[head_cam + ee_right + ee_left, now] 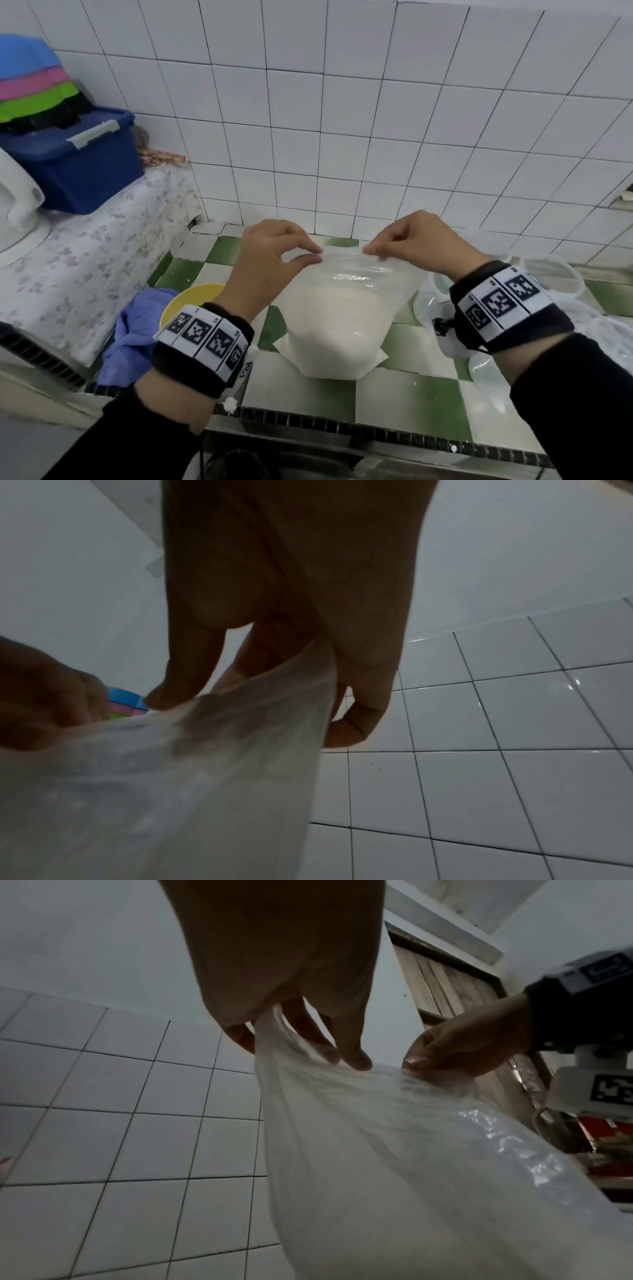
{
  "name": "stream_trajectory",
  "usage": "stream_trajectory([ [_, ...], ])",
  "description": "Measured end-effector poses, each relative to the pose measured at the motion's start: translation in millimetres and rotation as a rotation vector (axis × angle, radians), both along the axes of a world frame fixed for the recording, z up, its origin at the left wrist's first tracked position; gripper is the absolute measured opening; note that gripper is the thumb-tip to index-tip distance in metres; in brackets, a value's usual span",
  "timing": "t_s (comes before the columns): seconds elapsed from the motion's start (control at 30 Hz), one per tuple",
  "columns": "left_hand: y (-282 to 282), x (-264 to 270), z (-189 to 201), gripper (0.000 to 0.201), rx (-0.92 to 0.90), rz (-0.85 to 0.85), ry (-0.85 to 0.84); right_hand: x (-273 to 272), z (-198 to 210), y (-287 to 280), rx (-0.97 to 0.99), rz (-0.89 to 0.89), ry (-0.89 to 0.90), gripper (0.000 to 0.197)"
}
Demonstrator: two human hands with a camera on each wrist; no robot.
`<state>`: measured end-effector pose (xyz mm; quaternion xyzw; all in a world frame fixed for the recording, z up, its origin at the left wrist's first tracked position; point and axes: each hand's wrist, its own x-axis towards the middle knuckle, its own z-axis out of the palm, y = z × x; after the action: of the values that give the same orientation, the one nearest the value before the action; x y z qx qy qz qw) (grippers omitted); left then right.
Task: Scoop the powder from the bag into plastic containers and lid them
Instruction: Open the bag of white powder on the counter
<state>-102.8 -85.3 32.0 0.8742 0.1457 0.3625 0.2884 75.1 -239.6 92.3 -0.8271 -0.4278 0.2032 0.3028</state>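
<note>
1. Fingers (310, 249) of my left hand (270, 253) pinch the top edge of the clear plastic bag (339, 308), thumb below, fingertips on top. The other fingers curl loosely above the rim.
2. My right hand (421, 245) pinches the same edge further right, thumb and forefinger closed on the film. The two pinches sit near each other along the bag mouth, not touching.
3. The left wrist view shows the film stretched taut between both hands; my left fingertips (356, 1061) press on its upper fold.
4. In the right wrist view the film runs up between my fingers (178, 691) and thumb; blurred, so I cannot tell how deep the grip goes.
5. The bag stands upright on the green-and-white checked counter (404, 394), its lower half bulging with pale powder (335, 318), its upper half slack and clear.
6. Just left of the bag: a yellow bowl (186, 296) with a blue cloth (137, 329) draped against it.
7. Right of the bag, partly behind my right wrist: clear plastic containers (555, 277), open-topped.
8. Far left, on a floral cloth (85, 267): a dark blue lidded box (78, 161) with stacked coloured basins (30, 78) on top.
9. White tiled wall (376, 120) behind the counter.
</note>
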Motion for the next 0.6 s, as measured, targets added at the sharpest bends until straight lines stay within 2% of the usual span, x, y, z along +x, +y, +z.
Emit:
stream_trajectory([
  [0.07,2,3,0,0.02,0.014,0.007,0.001,1,0,3,0.011,0.02,0.005,0.027],
  [0.13,4,3,2,0.017,-0.013,-0.003,-0.008,4,-1,4,0.025,0.01,0.061,0.039],
  [0.2,4,1,6,0.025,-0.076,-0.014,0.014,7,-1,6,-0.029,0.017,0.115,0.054],
  [0.23,4,1,8,0.029,-0.103,-0.02,0.032,8,0,6,-0.077,0.033,0.116,0.055],
  [0.33,3,-2,12,0.036,-0.118,-0.022,0.107,9,2,10,-0.171,0.112,0.081,0.049],
  [0.43,4,-3,15,0.029,-0.126,-0.026,0.16,8,3,14,-0.211,0.179,0.082,0.041],
  [0.53,3,-3,17,0.024,-0.144,-0.035,0.196,5,3,16,-0.219,0.233,0.089,0.022],
  [0.6,2,-4,19,0.01,-0.171,-0.052,0.206,3,3,17,-0.193,0.249,0.079,0.016],
])
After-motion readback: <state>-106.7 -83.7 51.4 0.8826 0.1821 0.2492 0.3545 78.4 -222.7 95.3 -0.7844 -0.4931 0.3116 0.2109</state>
